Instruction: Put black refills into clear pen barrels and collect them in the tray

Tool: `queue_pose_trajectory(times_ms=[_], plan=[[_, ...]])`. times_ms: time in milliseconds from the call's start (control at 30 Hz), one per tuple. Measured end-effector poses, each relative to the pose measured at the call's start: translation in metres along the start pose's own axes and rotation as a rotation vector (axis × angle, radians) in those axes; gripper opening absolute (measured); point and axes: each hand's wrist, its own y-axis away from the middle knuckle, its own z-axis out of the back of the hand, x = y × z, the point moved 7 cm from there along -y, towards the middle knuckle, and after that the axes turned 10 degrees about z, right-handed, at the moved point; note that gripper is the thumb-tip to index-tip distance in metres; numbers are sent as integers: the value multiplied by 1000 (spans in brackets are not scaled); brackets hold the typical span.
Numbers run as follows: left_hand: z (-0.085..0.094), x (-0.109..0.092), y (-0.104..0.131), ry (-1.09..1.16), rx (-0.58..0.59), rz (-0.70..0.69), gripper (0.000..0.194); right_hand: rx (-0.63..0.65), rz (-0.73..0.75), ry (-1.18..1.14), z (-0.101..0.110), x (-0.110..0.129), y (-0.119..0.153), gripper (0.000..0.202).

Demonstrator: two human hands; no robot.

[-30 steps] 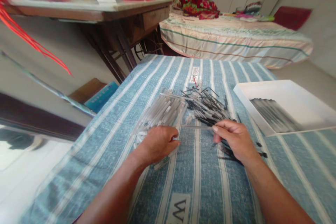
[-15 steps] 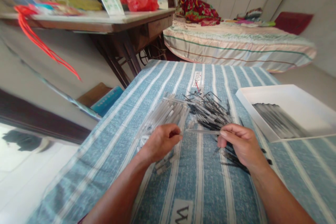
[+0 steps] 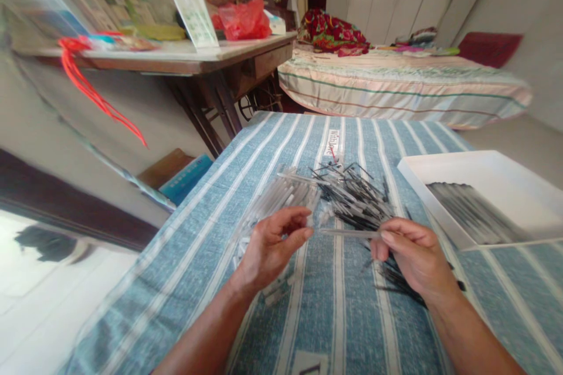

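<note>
The right hand (image 3: pixel 416 258) is pinching a clear tube (image 3: pixel 347 233); the left hand (image 3: pixel 272 243) is hovering beside its tip, grip seemingly spread and empty.

Desk: covered with a blue-and-white striped cloth (image 3: pixel 272 146).
Bed: beyond it, under a striped sheet (image 3: pixel 396 79), red floral bedding (image 3: pixel 332 32) heaped at its head.
Wooden side table (image 3: pixel 197 55): at the left, cluttered, carrying a red plastic bag (image 3: pixel 244 19).
Walls: pale, daylit.
Floor: light.

Left hand (image 3: pixel 272 246) now lifted, fingers opened, off the clear tubes (image 3: pixel 275 199).
</note>
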Motion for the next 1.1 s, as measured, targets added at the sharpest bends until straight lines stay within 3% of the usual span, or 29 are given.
queue_pose_trajectory(times_ms=[67,167,433,800,1100], plan=[[0,9,-1,208,-8,82,29,4,-1,3,-1,-1,0,10],[-1,18,-4,405,-5,174,20,7,5,17,-2,-1,1,10],[-6,27,-7,627,43,319,10,-13,21,95,-3,-5,3,9],[-16,35,-6,610,53,379,17,-41,53,256,-2,-2,4,11],[-15,33,-6,438,90,396,18,180,-97,479,-15,-4,8,21]])
